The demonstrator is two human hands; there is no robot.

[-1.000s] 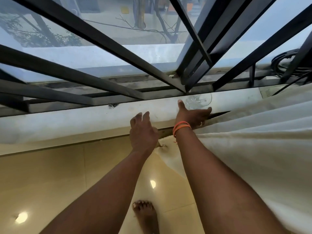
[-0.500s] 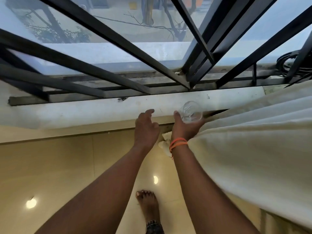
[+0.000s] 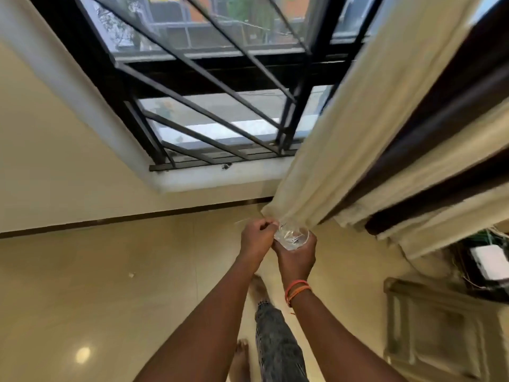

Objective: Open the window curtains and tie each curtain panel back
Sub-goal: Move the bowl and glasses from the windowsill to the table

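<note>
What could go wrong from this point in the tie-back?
1. The right hand holds a clear glass right at the curtain edge while the left hand pinches beside it; a tug might make it slip onto the tiled floor.
2. A bare foot stands below, so breakage could injure.

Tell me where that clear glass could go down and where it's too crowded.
The white window sill, between the black grille and the cream curtain, shows bare. So does the tiled floor left of the arms. It is crowded at the curtain's hem, where the left hand and right hand meet round the glass.
</note>
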